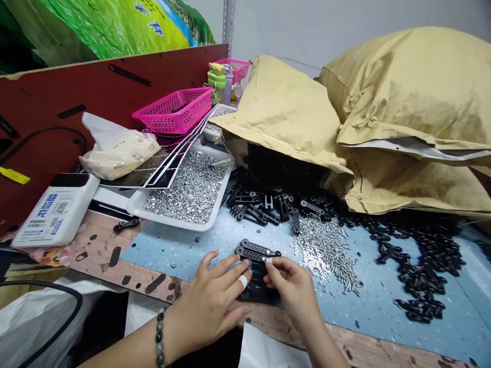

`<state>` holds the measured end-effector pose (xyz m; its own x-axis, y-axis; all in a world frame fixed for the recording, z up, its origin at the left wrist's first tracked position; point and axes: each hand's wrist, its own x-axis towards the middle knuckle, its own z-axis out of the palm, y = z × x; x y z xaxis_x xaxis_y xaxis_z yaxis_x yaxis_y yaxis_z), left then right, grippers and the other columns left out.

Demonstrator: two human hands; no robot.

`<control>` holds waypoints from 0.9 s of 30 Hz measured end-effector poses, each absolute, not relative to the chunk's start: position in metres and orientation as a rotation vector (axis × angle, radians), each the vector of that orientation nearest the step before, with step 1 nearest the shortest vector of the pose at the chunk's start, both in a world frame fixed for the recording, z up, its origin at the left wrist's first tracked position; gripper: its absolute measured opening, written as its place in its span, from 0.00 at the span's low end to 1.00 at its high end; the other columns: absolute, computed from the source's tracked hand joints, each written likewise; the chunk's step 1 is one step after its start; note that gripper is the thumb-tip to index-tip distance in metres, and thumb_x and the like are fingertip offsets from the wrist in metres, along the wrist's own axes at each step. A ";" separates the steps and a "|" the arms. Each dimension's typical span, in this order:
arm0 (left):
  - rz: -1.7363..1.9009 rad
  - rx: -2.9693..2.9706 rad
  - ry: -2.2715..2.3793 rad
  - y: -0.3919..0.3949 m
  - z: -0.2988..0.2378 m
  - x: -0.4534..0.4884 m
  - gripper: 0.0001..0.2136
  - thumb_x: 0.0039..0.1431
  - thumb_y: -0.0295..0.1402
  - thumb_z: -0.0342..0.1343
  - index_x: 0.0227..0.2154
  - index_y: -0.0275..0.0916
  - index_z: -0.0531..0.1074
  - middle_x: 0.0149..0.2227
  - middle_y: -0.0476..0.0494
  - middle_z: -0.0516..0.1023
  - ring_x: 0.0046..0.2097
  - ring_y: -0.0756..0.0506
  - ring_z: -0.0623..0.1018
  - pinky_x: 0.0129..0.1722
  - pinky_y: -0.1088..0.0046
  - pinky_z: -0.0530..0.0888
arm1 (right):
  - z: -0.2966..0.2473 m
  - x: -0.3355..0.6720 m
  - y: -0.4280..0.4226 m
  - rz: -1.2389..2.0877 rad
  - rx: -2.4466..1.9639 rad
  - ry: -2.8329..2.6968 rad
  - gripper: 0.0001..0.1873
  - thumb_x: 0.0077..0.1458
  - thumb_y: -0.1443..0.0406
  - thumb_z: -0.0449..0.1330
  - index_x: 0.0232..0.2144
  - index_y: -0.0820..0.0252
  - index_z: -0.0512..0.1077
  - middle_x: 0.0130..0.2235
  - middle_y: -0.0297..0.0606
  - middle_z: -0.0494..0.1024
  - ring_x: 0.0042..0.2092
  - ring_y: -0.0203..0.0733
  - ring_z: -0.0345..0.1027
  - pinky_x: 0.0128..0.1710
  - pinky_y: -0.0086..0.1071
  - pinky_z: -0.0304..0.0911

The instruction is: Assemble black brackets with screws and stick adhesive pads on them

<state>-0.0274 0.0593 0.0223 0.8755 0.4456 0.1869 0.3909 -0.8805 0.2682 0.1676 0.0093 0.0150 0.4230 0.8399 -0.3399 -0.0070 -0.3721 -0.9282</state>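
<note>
My left hand (pixel 209 301), with a white bandage on one finger and a bead bracelet at the wrist, presses on a stack of black perforated plastic links (pixel 256 253). My right hand (pixel 291 291) pinches the end of the top link between thumb and fingertips. Any small part in that pinch is hidden by the fingers. Beyond the hands lies a spread of silver screws (pixel 326 255), with loose black links (pixel 261 207) behind it and a long drift of black parts (pixel 418 255) to the right.
A white tray of silver nuts (pixel 180 217) stands ahead on the blue-covered workbench (pixel 368 312). Bulging kraft paper sacks (pixel 406 92) fill the back right. A pink basket (pixel 172 110), a white box (pixel 56 209) and a plastic bag (pixel 115 148) stand to the left.
</note>
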 end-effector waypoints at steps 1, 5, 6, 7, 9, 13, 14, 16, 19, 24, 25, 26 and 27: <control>0.345 2.827 0.636 0.059 0.023 -0.027 0.19 0.64 0.36 0.48 0.57 0.40 0.62 0.59 0.46 0.66 0.58 0.38 0.64 0.56 0.54 0.46 | 0.015 0.167 0.010 1.102 -1.704 -0.719 0.20 0.42 0.50 0.66 0.26 0.63 0.75 0.20 0.36 0.75 0.24 0.38 0.70 0.24 0.27 0.66; 0.338 2.818 0.653 0.058 0.023 -0.026 0.19 0.64 0.37 0.48 0.57 0.40 0.62 0.59 0.45 0.66 0.58 0.37 0.64 0.56 0.54 0.46 | 0.014 0.165 0.009 1.107 -1.705 -0.690 0.21 0.42 0.50 0.65 0.26 0.63 0.74 0.19 0.35 0.74 0.23 0.37 0.69 0.24 0.27 0.65; 0.340 2.814 0.659 0.057 0.023 -0.026 0.19 0.64 0.38 0.48 0.57 0.40 0.62 0.59 0.45 0.66 0.58 0.37 0.64 0.56 0.54 0.46 | 0.014 0.165 0.009 1.099 -1.717 -0.696 0.21 0.42 0.50 0.65 0.26 0.63 0.74 0.19 0.35 0.74 0.23 0.37 0.69 0.24 0.27 0.65; 0.339 2.810 0.663 0.057 0.023 -0.025 0.19 0.64 0.38 0.48 0.57 0.40 0.62 0.59 0.45 0.66 0.57 0.37 0.64 0.56 0.54 0.47 | 0.014 0.164 0.009 1.086 -1.734 -0.709 0.21 0.43 0.50 0.65 0.27 0.63 0.74 0.19 0.36 0.74 0.23 0.37 0.69 0.23 0.26 0.64; 0.334 2.807 0.662 0.056 0.023 -0.025 0.20 0.65 0.39 0.48 0.57 0.39 0.62 0.59 0.44 0.66 0.58 0.37 0.64 0.56 0.54 0.46 | 0.013 0.163 0.008 1.058 -1.773 -0.757 0.20 0.45 0.50 0.63 0.27 0.62 0.74 0.20 0.36 0.73 0.23 0.37 0.68 0.21 0.26 0.62; 0.341 2.796 0.659 0.055 0.024 -0.024 0.21 0.65 0.41 0.48 0.57 0.39 0.62 0.59 0.43 0.66 0.58 0.38 0.65 0.57 0.54 0.46 | 0.013 0.164 0.008 1.042 -1.813 -0.822 0.18 0.47 0.51 0.62 0.28 0.62 0.73 0.19 0.35 0.73 0.22 0.37 0.68 0.22 0.26 0.61; 0.351 2.789 0.664 0.055 0.024 -0.024 0.21 0.64 0.41 0.49 0.57 0.39 0.62 0.59 0.43 0.67 0.58 0.38 0.65 0.57 0.54 0.47 | 0.013 0.165 0.008 1.054 -1.803 -0.812 0.18 0.47 0.51 0.62 0.27 0.62 0.73 0.19 0.35 0.73 0.22 0.37 0.68 0.22 0.26 0.61; 0.369 2.771 0.672 0.055 0.025 -0.024 0.21 0.64 0.40 0.50 0.57 0.39 0.62 0.58 0.42 0.68 0.57 0.38 0.66 0.57 0.54 0.49 | 0.013 0.166 0.009 1.090 -1.766 -0.776 0.19 0.45 0.51 0.63 0.27 0.62 0.73 0.19 0.35 0.73 0.22 0.37 0.68 0.23 0.27 0.62; 0.379 2.752 0.671 0.055 0.027 -0.022 0.21 0.64 0.39 0.50 0.57 0.38 0.62 0.57 0.42 0.69 0.57 0.38 0.66 0.57 0.53 0.50 | 0.013 0.167 0.010 1.111 -1.747 -0.762 0.19 0.45 0.51 0.63 0.27 0.62 0.73 0.19 0.35 0.73 0.23 0.39 0.69 0.24 0.28 0.62; 0.395 2.736 0.683 0.054 0.028 -0.020 0.20 0.63 0.38 0.50 0.56 0.38 0.63 0.56 0.42 0.70 0.56 0.37 0.67 0.57 0.53 0.50 | 0.015 0.166 0.009 0.984 -1.878 -0.953 0.11 0.48 0.57 0.60 0.25 0.59 0.71 0.20 0.34 0.73 0.23 0.41 0.70 0.24 0.29 0.61; 0.403 2.734 0.686 0.054 0.028 -0.019 0.20 0.63 0.38 0.50 0.56 0.38 0.63 0.56 0.42 0.70 0.56 0.37 0.67 0.57 0.53 0.50 | 0.016 0.166 0.009 0.949 -1.909 -1.006 0.09 0.48 0.58 0.59 0.25 0.58 0.70 0.20 0.33 0.72 0.23 0.41 0.70 0.24 0.29 0.60; 0.409 2.734 0.690 0.054 0.028 -0.019 0.20 0.63 0.38 0.50 0.56 0.38 0.64 0.56 0.42 0.70 0.56 0.37 0.67 0.57 0.53 0.50 | 0.016 0.167 0.009 0.914 -1.936 -1.053 0.08 0.49 0.59 0.58 0.25 0.57 0.69 0.20 0.33 0.72 0.23 0.41 0.70 0.24 0.29 0.59; 0.412 2.734 0.693 0.054 0.028 -0.019 0.20 0.63 0.37 0.51 0.56 0.38 0.64 0.56 0.42 0.71 0.56 0.37 0.67 0.57 0.53 0.50 | 0.016 0.167 0.009 0.887 -1.952 -1.088 0.07 0.49 0.60 0.58 0.25 0.57 0.69 0.20 0.32 0.71 0.23 0.41 0.69 0.23 0.29 0.59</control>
